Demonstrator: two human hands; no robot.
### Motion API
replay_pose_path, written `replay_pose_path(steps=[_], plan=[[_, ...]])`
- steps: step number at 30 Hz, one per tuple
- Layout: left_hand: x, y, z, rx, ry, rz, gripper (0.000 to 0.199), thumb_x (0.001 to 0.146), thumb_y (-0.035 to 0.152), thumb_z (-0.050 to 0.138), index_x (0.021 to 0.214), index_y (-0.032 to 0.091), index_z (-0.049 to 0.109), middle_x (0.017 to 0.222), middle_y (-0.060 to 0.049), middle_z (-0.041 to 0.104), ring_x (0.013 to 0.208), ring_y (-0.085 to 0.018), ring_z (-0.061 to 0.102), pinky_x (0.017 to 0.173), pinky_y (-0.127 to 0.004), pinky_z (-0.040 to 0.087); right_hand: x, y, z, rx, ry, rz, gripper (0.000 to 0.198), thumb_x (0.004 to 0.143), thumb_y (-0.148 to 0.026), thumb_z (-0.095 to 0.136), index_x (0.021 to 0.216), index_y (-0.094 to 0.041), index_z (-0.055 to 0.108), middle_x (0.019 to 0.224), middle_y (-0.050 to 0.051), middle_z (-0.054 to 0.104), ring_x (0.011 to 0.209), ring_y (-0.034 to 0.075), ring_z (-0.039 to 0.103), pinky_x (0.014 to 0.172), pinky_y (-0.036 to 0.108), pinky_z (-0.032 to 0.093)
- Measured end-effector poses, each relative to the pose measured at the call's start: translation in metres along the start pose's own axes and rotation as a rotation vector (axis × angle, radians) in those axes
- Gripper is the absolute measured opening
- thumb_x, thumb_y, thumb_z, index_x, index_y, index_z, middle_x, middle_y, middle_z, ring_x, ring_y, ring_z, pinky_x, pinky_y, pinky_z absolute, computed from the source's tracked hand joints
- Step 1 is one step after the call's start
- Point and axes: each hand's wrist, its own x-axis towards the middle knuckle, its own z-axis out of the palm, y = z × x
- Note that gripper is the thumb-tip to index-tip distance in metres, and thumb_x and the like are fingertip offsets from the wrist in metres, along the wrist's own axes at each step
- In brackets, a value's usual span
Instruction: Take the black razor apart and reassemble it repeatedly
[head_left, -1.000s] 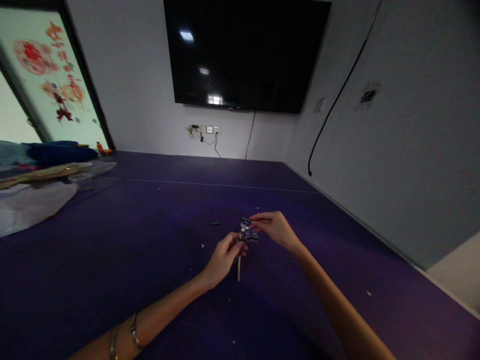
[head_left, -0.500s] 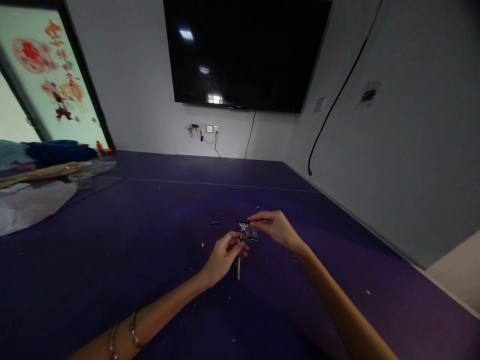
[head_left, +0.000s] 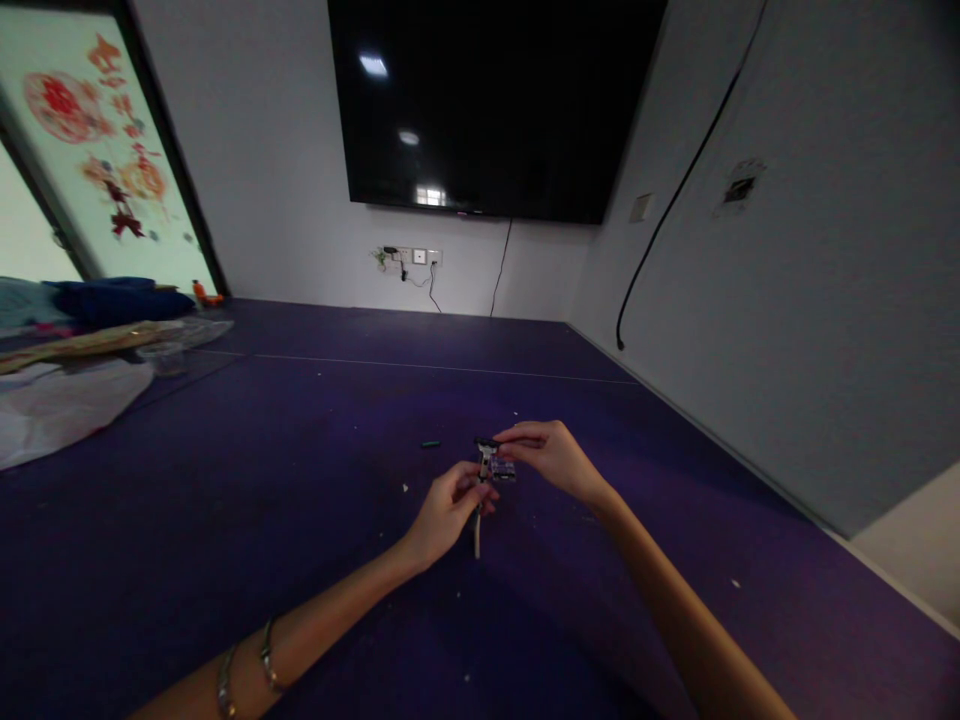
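My left hand [head_left: 448, 510] is closed around the handle of a razor [head_left: 484, 463], whose pale handle end sticks out below the fingers. The razor stands nearly upright, with its dark, wide head at the top. At the right end of that head, the thumb and fingers of my right hand [head_left: 546, 455] are pinched together on its edge. A small clear box [head_left: 504, 470] shows just behind the razor, below my right fingertips; I cannot tell whether anything touches it. To the left lies a small dark green strip [head_left: 430, 444].
Both hands are over a wide purple surface [head_left: 315, 480] dotted with small white scraps. Piled at the far left are a white plastic bag [head_left: 75, 410] and blue cloth [head_left: 120, 303]. A black cable [head_left: 667, 215] hangs along the right wall. A television [head_left: 495, 110] hangs ahead.
Both hands keep the same hold on the razor. The view has shifted very slightly; nothing else has visibly moved.
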Motion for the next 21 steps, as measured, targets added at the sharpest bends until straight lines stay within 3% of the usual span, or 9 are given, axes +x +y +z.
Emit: replay_pose_path(steps=[21], plan=[[0.0008,-0.0016,-0.0011,-0.015,0.004,-0.018,0.020,0.078,0.030,0.058,0.089,0.015,0.054,0.076,-0.004,0.063,0.064,-0.013,0.060,0.066,-0.029,0.047,-0.0014,-0.0057,0.0061,-0.105,0.016,-0.080,0.012,0.074,-0.020,0.059,0.085,-0.017,0.064,0.081,0.003,0.067,0.078,0.015,0.065,0.076,0.030,0.051]])
